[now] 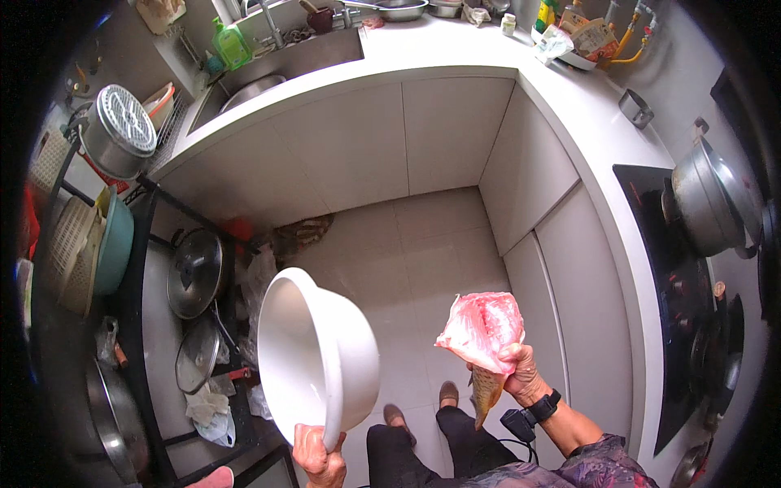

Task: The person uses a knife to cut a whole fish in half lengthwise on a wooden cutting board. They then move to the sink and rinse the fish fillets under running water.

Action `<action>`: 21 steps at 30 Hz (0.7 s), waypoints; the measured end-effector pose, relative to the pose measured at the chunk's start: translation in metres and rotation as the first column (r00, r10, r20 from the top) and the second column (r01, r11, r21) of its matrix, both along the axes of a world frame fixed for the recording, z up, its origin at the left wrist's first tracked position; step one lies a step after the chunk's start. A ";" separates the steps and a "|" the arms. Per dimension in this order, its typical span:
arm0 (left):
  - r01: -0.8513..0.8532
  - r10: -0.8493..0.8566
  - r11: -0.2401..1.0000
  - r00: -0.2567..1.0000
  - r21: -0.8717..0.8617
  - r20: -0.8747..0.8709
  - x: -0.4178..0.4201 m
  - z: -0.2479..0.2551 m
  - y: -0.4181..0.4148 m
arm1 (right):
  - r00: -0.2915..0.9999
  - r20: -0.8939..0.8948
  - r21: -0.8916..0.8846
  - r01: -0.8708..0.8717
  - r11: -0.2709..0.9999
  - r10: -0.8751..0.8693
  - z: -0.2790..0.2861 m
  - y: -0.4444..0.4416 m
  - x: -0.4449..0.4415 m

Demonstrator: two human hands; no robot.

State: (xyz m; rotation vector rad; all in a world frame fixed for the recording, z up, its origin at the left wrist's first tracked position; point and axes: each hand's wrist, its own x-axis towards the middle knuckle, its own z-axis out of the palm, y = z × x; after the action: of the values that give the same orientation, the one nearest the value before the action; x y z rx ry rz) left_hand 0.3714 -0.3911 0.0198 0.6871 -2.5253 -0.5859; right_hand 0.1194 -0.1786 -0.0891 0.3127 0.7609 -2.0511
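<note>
My left hand [320, 456] grips the rim of a white plastic basin [357, 360], which is tilted on its side with its opening facing left. No contents show in the part of the basin that I can see. In my right hand [523, 373] is a piece of raw fish [482, 326], held over the floor to the right of the basin. Its pink cut flesh faces up, and the scaly tail end hangs below my fingers. A black device is strapped to my right wrist. Basin and fish are apart.
A steel sink [323, 52] is set in the white countertop [451, 46] ahead. To the right, a lidded metal pot [701, 201] stands on a black cooktop [665, 293]. At left, a black rack [146, 256] holds a lidded pan [195, 274] and a teal basin [115, 244]. A green soap bottle [232, 46] stands by the sink.
</note>
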 end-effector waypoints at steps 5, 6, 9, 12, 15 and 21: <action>0.202 -0.214 0.972 0.972 -0.121 -0.095 -0.015 -0.013 -0.023 | 0.996 -0.080 -0.001 0.049 0.999 -0.049 0.007 0.001 -0.001; 0.230 -0.252 0.958 0.960 -0.170 -0.120 -0.019 -0.015 -0.030 | 0.994 -0.099 -0.017 0.055 0.998 -0.056 0.009 -0.002 -0.002; 0.310 -0.357 0.921 0.914 -0.237 -0.191 -0.034 -0.017 -0.040 | 0.990 -0.136 -0.026 0.018 1.000 -0.021 0.006 -0.002 0.001; 0.394 -0.476 0.855 0.854 -0.336 -0.209 -0.056 -0.014 -0.049 | 0.981 -0.187 -0.059 0.032 0.998 -0.043 0.005 -0.004 0.002; 0.391 -0.554 0.752 0.811 -0.530 -0.188 -0.080 -0.008 -0.060 | 0.980 -0.196 -0.116 0.004 0.993 -0.027 0.001 -0.006 0.003; 0.359 -0.600 0.646 0.785 -0.673 -0.157 -0.139 0.025 -0.084 | 0.987 -0.149 -0.091 0.043 0.995 -0.057 -0.002 -0.005 0.010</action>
State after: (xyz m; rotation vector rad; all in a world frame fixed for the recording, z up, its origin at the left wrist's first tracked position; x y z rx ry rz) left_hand 0.2322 -0.4755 0.0448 -0.3528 -2.3001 -0.0027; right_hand 0.1291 -0.1832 -0.0916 0.1285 0.7577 -2.1673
